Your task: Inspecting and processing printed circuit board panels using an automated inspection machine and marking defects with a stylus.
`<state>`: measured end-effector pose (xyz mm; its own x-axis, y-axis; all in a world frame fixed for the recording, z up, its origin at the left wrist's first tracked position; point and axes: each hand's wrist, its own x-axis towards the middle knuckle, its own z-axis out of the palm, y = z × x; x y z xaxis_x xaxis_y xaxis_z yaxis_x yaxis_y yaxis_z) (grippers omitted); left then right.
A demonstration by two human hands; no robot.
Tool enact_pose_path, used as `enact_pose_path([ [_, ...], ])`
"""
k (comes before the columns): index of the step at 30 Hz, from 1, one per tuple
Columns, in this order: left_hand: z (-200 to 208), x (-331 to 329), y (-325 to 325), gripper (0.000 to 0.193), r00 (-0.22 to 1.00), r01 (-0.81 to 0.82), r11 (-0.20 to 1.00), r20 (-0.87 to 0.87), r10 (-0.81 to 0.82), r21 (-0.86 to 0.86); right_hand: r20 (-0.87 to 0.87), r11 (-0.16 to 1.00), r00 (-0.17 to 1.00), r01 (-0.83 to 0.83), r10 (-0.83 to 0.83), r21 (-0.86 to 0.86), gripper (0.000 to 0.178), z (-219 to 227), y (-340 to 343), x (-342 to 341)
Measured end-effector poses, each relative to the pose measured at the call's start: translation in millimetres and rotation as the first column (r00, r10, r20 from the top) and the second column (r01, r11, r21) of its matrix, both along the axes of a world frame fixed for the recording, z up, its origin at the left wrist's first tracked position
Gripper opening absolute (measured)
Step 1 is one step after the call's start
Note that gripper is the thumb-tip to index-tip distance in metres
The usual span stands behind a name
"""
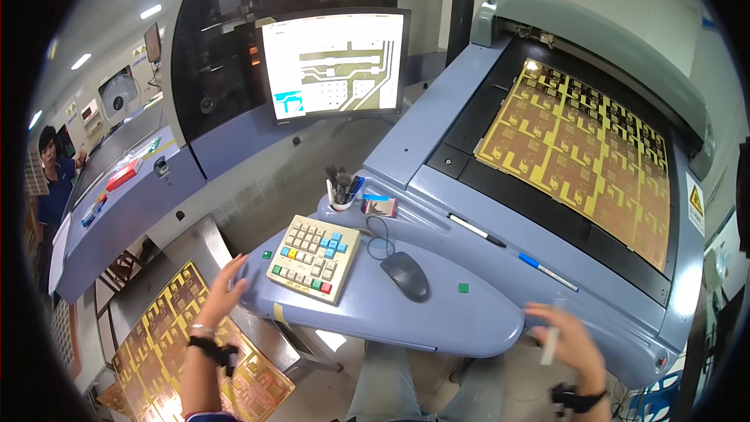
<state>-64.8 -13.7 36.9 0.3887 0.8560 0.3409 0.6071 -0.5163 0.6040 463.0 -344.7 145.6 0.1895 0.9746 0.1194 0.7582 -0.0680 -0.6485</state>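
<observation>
My left hand (223, 295) is beside the left end of the blue-grey console shelf (461, 320), its fingers stretched out and holding nothing. Below that hand lies a copper-and-yellow circuit board panel (156, 352) on a metal table. At the shelf's right end, my right hand (574, 341) is bent around a small pale strip (551, 346); blur hides what kind of thing it is. A second circuit board panel (578, 144) rests flat on the black bed of the machine. Between my hands are a beige keypad (315, 258) with coloured keys and a black computer mouse (405, 276).
A monitor (336, 66) showing a magnified track pattern stands behind the shelf. A pen cup (341, 195), a black-capped marker (475, 230) and a blue-capped marker (547, 271) sit by the machine. At far left, another person (58, 180) stands beside a bench with a red box (123, 175).
</observation>
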Motion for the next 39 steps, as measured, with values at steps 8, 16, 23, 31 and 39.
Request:
enact_pose_path([
  [8,194.7,-33.1,-32.0,0.030,0.883,-0.095,0.976,-0.469,-0.009,-0.198,0.630,0.869,0.668,0.494,-0.396,0.022,0.041,163.7,-110.5,32.6],
  [16,259.1,202.1,53.9,0.034,0.935,0.356,0.916,0.074,-0.348,-0.184,0.577,0.970,0.779,0.193,-0.244,0.149,0.036,199.1,-8.2,134.4],
  [23,123.8,435.4,77.4,0.043,0.727,0.670,0.661,0.479,-0.492,-0.338,0.373,0.934,0.861,0.281,-0.346,0.219,0.042,73.2,132.5,212.6],
  [31,117.9,507.1,91.0,0.033,0.834,0.495,0.713,0.503,-0.229,-0.496,0.503,0.943,0.822,0.115,-0.267,0.313,0.055,14.9,175.0,221.6],
  [39,110.8,523.2,91.2,0.033,0.794,0.517,0.705,0.579,-0.184,-0.486,0.582,0.957,0.769,0.138,-0.266,0.255,0.060,17.5,176.9,216.3],
])
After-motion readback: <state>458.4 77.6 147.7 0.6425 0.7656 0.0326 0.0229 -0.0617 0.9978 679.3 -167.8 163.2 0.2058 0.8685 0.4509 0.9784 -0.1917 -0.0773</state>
